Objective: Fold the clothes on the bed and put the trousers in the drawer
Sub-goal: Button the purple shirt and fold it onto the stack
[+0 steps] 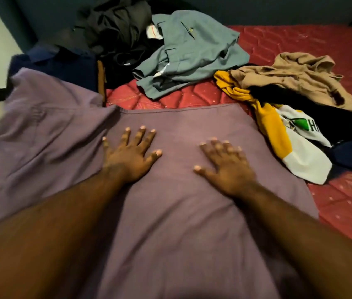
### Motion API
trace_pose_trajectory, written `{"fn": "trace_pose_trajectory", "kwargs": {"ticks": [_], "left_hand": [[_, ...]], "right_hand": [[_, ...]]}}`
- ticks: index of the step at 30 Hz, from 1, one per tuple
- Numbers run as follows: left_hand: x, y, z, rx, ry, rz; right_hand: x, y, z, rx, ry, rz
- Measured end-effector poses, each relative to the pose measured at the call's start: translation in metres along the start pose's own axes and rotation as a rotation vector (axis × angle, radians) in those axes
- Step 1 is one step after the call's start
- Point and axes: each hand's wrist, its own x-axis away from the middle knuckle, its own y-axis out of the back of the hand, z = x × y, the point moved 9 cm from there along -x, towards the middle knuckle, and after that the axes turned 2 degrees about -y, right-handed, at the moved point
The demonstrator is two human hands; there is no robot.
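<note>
red quilted mattress point(343, 203) under flat mauve cotton garment point(170, 212); left hand point(130, 157), right hand point(226, 167) apart, fingers spread, pressing its middle; long axis runs away from person, loose side left of left hand.

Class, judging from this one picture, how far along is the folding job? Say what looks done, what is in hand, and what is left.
Done: nothing looks clearly folded. In hand: the left hand and right hand press flat on the purple garment spread over the red mattress. Left: the grey-blue garment, tan garment, yellow and white top and dark heap lie crumpled. No drawer is in view.
</note>
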Motion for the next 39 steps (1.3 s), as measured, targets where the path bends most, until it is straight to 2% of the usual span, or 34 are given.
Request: {"fn": "trace_pose_trajectory", "kwargs": {"ticks": [3,4,5,6,8,9,10,11,13,15,18,20,21,23,25,27,31,33,35,39], "left_hand": [[0.076,-0.009,0.062,-0.05,0.016,0.067],[0.101,-0.004,0.077,-0.065,0.05,0.061],[0.114,0.0,0.08,-0.073,0.073,0.052],[0.132,0.006,0.067,-0.072,0.05,0.036],[0.166,-0.008,0.006,-0.037,-0.134,0.064],[0.192,-0.021,-0.023,-0.029,-0.219,0.066],[0.21,-0.032,-0.036,-0.03,-0.246,0.06],[0.23,-0.038,-0.032,-0.012,-0.203,0.041],[0.258,-0.046,0.008,0.046,-0.01,0.002],[0.285,-0.049,0.038,0.032,0.104,0.013],[0.304,-0.045,0.043,0.022,0.166,0.027],[0.303,-0.041,0.018,0.026,0.092,-0.031],[0.302,-0.04,0.0,0.028,0.032,-0.052],[0.303,-0.047,-0.027,0.022,-0.072,-0.029],[0.309,-0.057,-0.04,0.033,-0.087,-0.013],[0.316,-0.059,-0.038,0.019,-0.07,-0.04],[0.332,-0.061,-0.033,0.0,-0.059,-0.054],[0.336,-0.062,-0.03,-0.014,-0.047,-0.038],[0.34,-0.063,-0.027,-0.008,-0.033,-0.029],[0.346,-0.063,-0.026,-0.019,-0.009,0.021]], "right_hand": [[0.038,0.022,-0.126,-0.042,-0.416,0.133],[0.066,0.029,-0.139,-0.006,-0.505,0.137],[0.081,0.03,-0.128,0.058,-0.497,0.113],[0.098,0.029,-0.094,0.086,-0.395,0.079],[0.128,-0.007,-0.002,0.022,-0.068,0.228],[0.15,-0.021,0.028,0.024,0.072,0.319],[0.16,-0.028,0.031,0.031,0.118,0.383],[0.17,-0.02,0.009,0.014,0.057,0.404],[0.182,-0.003,-0.077,-0.033,-0.213,0.422],[0.208,0.009,-0.156,-0.139,-0.503,0.451],[0.23,0.012,-0.196,-0.391,-0.706,0.389],[0.234,0.016,-0.194,-0.492,-0.761,0.302],[0.239,0.018,-0.19,-0.538,-0.783,0.323],[0.248,0.011,-0.176,-0.596,-0.779,0.502],[0.266,0.009,-0.162,-0.576,-0.762,0.677],[0.271,0.006,-0.152,-0.628,-0.766,0.741],[0.267,0.014,-0.143,-0.727,-0.704,0.648],[0.268,0.02,-0.142,-0.666,-0.712,0.6],[0.272,0.022,-0.147,-0.482,-0.757,0.626],[0.257,0.044,-0.156,-0.039,-0.641,0.517]]}}
